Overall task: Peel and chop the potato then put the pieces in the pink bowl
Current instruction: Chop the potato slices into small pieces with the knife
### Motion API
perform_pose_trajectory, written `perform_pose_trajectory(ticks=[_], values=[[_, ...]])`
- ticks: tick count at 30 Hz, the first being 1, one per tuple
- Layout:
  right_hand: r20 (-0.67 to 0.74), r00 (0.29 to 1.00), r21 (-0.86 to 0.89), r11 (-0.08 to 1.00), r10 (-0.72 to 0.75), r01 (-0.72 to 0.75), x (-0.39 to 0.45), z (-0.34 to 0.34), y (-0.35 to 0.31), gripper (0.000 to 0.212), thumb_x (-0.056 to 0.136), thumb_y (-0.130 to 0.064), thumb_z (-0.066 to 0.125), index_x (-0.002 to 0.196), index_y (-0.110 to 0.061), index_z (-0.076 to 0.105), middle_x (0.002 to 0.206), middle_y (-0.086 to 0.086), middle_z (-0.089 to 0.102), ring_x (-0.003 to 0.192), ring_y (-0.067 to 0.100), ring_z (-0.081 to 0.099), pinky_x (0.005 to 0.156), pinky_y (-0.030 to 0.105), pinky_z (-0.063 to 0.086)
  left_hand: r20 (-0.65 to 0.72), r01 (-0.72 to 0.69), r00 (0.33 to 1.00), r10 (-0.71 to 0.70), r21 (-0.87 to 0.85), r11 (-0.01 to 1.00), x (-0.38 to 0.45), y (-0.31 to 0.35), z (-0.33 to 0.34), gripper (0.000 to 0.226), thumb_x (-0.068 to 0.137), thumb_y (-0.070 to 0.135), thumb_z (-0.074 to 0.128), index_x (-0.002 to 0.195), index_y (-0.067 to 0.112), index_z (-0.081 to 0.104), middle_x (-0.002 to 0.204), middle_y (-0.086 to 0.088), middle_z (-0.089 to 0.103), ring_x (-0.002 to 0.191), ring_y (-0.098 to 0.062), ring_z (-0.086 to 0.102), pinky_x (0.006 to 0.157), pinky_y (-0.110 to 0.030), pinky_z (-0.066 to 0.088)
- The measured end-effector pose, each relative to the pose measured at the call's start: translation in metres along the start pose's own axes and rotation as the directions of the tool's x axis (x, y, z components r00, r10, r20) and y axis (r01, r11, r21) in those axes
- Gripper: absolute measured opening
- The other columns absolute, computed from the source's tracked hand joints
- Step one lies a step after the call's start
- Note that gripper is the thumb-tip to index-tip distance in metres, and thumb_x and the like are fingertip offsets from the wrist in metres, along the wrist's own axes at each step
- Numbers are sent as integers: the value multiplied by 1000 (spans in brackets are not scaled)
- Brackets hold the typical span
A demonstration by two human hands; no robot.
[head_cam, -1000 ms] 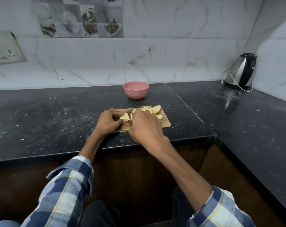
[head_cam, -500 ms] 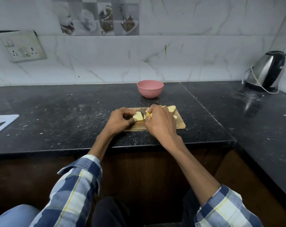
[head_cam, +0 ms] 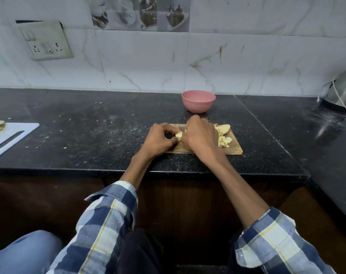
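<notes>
The person is cutting up the potato piece (head_cam: pixel 178 134) on the wooden board (head_cam: pixel 234 149). The left hand (head_cam: pixel 160 140) is curling its fingers round that pale piece and holding it down. The right hand (head_cam: pixel 200 135) is closing round something with a bit of yellow showing, most likely a knife (head_cam: pixel 183 127), and a grey blade is peeking out just behind the fingers. Cut pieces (head_cam: pixel 223 135) are lying in a heap on the right side of the board.

I think the chopping is nearly done. Next, the pieces need scooping up and carrying to the pink bowl (head_cam: pixel 198 103), which is sitting just behind the board. I cannot see inside it.

The board is sitting on a dark speckled counter (head_cam: pixel 89 125) sprinkled with crumbs. A white board (head_cam: pixel 11 138) is lying far to the left. A shiny kettle (head_cam: pixel 344 89) is standing at the right. White tiles and a socket plate (head_cam: pixel 46 41) are covering the wall.
</notes>
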State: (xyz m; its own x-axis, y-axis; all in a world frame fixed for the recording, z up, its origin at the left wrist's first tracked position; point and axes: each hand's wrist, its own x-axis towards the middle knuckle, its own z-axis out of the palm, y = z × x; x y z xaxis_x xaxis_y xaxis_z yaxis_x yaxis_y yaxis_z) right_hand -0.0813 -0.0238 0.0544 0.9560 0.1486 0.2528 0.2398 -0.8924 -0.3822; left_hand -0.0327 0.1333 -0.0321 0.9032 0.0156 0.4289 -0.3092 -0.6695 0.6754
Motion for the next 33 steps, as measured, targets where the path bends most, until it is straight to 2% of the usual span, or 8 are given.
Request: perform_pose_trajectory(ticks=[3, 8, 13, 17, 19, 21, 27, 33], values=[[40, 999, -42, 999, 0, 2, -8, -8, -5, 34, 89, -20, 71, 118, -9, 59, 122, 16, 63, 114, 39, 59, 76, 37, 38, 2, -15, 1000, 15, -2, 1000, 0, 0, 0, 29, 78, 6, 79, 106, 14, 83, 103, 3, 76, 92, -5, 68, 80, -3, 40], [85, 996, -123, 992, 1, 9, -30, -22, -5, 40, 87, -19, 72, 124, -13, 59, 124, 13, 61, 115, 35, 58, 78, 37, 39, 1, 17, 1000, -17, 5, 1000, 1, -1, 1, 27, 81, 10, 82, 108, 12, 82, 107, 1, 75, 96, -9, 68, 80, -3, 40], [49, 999, -117, 993, 0, 6, -41, -33, 6, 31, 83, -27, 77, 112, -21, 67, 115, 7, 65, 104, 32, 62, 74, 34, 40, 16, 77, 997, -76, -45, 996, -1, 0, -3, 30, 82, 18, 87, 111, 16, 81, 113, 6, 77, 105, -4, 69, 100, -18, 48], [-48, 999, -56, 998, -10, 8, -38, -22, 7, 24, 91, -21, 65, 115, -19, 66, 117, 10, 64, 106, 33, 61, 75, 35, 38, -39, 92, 995, -95, -67, 993, -4, 1, -6, 23, 82, 14, 86, 104, 18, 83, 105, 9, 79, 98, 3, 70, 92, -8, 46], [-66, 997, -40, 999, -28, 25, -33, -10, 3, 24, 92, -20, 63, 116, -18, 66, 117, 11, 66, 106, 35, 61, 75, 37, 41, -55, 78, 995, -82, -79, 994, -6, 2, -6, 21, 81, 11, 86, 101, 18, 84, 101, 8, 80, 93, 4, 71, 89, -8, 49], [-59, 998, -19, 999, -34, 33, -27, 1, -1, 26, 94, -21, 63, 119, -16, 66, 119, 13, 65, 109, 37, 61, 78, 39, 42, -62, 68, 995, -75, -99, 993, -7, 3, -5, 20, 79, 8, 86, 97, 17, 84, 97, 10, 80, 90, 3, 72, 89, -13, 53], [-35, 999, -43, 999, -21, 19, -16, 12, -11, 27, 93, -19, 65, 119, -11, 61, 120, 16, 64, 110, 38, 60, 75, 37, 37, -60, 67, 995, -73, -105, 992, -6, 1, -4, 18, 78, 4, 83, 92, 16, 85, 93, 9, 79, 87, 1, 73, 84, -13, 53], [32, 999, -110, 994, 8, -5, -15, -3, -15, 38, 89, -24, 73, 121, -9, 58, 125, 16, 62, 116, 38, 59, 76, 37, 37, -67, 69, 995, -75, -90, 994, -4, -1, -2, 18, 78, 5, 82, 92, 15, 85, 94, 6, 80, 93, -1, 73, 91, -16, 54]])
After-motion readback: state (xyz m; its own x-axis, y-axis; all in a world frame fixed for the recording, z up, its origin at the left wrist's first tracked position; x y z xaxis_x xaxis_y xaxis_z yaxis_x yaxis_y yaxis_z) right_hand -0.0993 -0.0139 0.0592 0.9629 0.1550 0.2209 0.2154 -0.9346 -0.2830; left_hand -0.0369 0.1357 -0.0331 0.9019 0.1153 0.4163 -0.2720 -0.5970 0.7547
